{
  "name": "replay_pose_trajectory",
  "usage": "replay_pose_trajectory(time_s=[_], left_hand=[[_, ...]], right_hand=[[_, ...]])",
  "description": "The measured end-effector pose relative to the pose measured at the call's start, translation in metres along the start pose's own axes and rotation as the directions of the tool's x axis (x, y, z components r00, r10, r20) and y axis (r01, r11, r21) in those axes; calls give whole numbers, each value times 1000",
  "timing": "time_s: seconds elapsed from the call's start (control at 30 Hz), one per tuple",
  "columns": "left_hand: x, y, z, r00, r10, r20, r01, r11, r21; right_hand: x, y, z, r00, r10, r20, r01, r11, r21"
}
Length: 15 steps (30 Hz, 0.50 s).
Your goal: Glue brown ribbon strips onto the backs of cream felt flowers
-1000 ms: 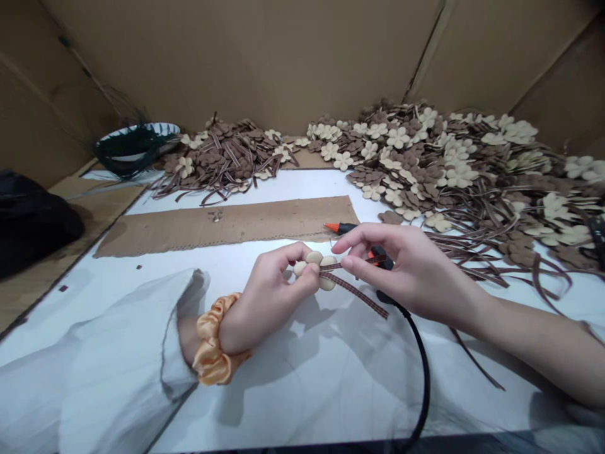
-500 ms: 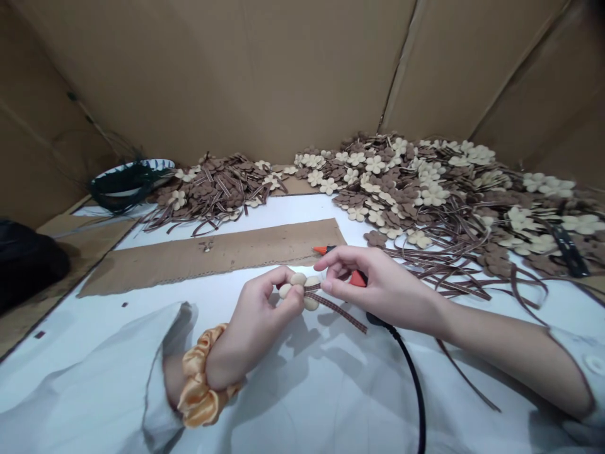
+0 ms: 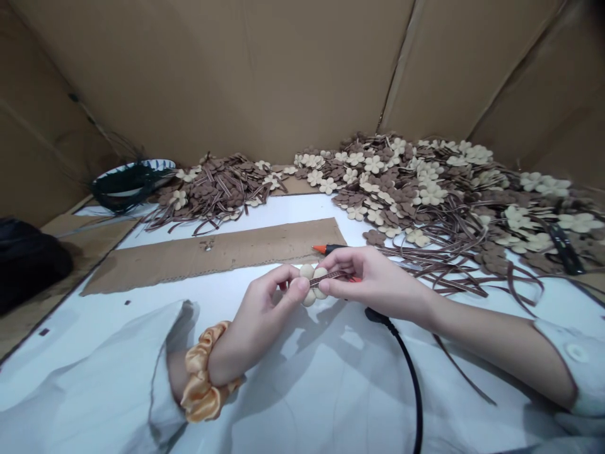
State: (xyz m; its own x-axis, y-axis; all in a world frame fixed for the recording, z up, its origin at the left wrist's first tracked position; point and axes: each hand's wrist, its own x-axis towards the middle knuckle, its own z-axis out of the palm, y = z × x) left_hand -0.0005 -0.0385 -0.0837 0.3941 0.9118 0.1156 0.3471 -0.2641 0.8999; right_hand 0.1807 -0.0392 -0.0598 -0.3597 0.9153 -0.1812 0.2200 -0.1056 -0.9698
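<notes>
Head view: pinching a cream flower (image 3: 309, 296) by its left petals between thumb and fingers of the left hand (image 3: 262, 309), narrow in grip; pinching a striped brown ribbon (image 3: 334, 275) with the right hand (image 3: 375, 284), just as narrowly, and drawing it in a line across the flower's middle; holding both above the white table (image 3: 293, 397), between the two hands; wearing an orange scrunchie (image 3: 205, 375) on the left wrist; partly covering an orange-tipped tool (image 3: 321, 249) with the right hand, being unable to tell whether touching it; seeing a black cable (image 3: 410, 359) curving from under that hand toward the near side; seeing a cardboard strip (image 3: 212, 254) lying beyond the left hand; finding a small pile (image 3: 215, 186) of flowers and ribbons behind the strip, beside a bowl (image 3: 163, 165); finding a large pile (image 3: 401, 176) at the right, trailing ribbons toward the right forearm; seeing a loose ribbon (image 3: 463, 370) lying nearer, below that forearm.
</notes>
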Motion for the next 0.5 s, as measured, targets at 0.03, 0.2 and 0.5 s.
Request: replay_pose_trajectory(time_s=[0.03,0.2,0.5], left_hand=[[0,0,0,1000,2,7,-2,1000,6],[0,-1,1,998,-52,19,51,998,38],[1,0,2,993,-114,-41,117,988,102]], right_hand=[[0,0,0,1000,2,-10,-2,1000,-11],[-1,-1,2,997,-15,-79,12,999,-42],[-9,4,7,979,-168,-115,154,981,-121]])
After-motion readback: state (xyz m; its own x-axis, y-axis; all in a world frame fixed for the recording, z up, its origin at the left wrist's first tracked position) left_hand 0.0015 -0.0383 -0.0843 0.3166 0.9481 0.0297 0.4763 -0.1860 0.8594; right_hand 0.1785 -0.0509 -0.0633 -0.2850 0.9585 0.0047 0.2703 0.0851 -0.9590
